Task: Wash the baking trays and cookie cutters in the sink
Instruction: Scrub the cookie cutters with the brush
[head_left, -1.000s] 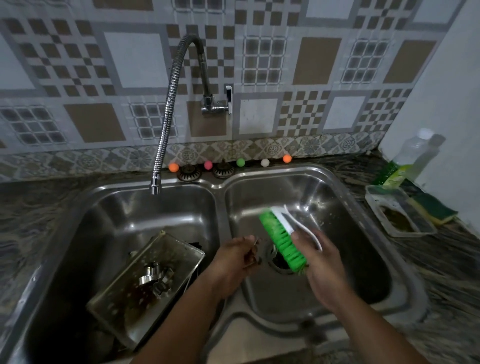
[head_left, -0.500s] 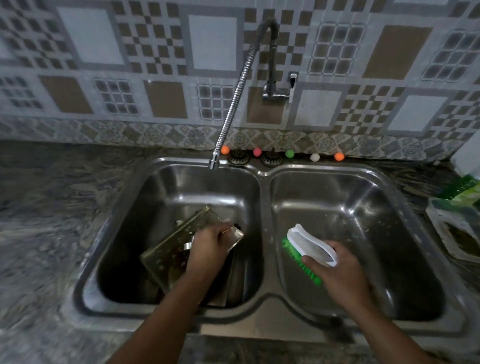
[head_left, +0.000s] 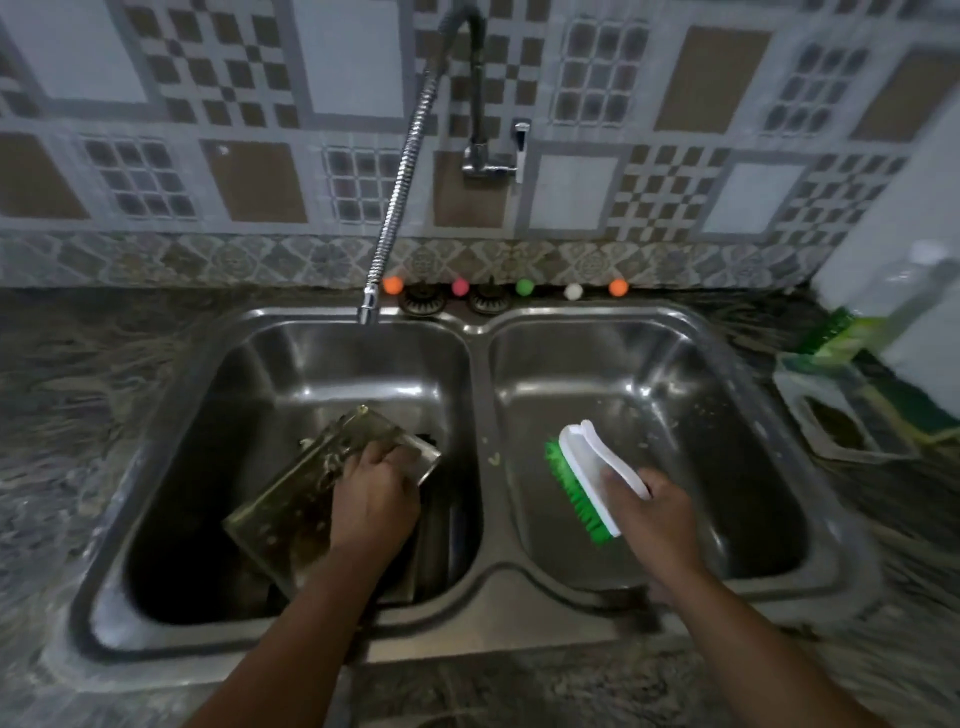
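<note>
A dirty metal baking tray (head_left: 280, 514) lies tilted in the left basin of the steel double sink (head_left: 478, 587), on top of other dark metalware. My left hand (head_left: 374, 499) rests on the tray's far right part with its fingers curled down; whatever is under them is hidden, and no cookie cutters show. My right hand (head_left: 654, 514) grips a white scrubbing brush with green bristles (head_left: 587, 467) by its handle, above the right basin, bristles facing left.
The flexible tap spout (head_left: 368, 312) hangs over the left basin's back edge. A row of small coloured balls (head_left: 524, 287) lines the back rim. On the counter at right stand a soap bottle (head_left: 883, 306), a plastic container (head_left: 841, 421) and a sponge (head_left: 914, 410).
My left hand has moved from the right basin, where it held a cookie cutter against the brush, to the tray in the left basin. The brush has turned bristles-left.
</note>
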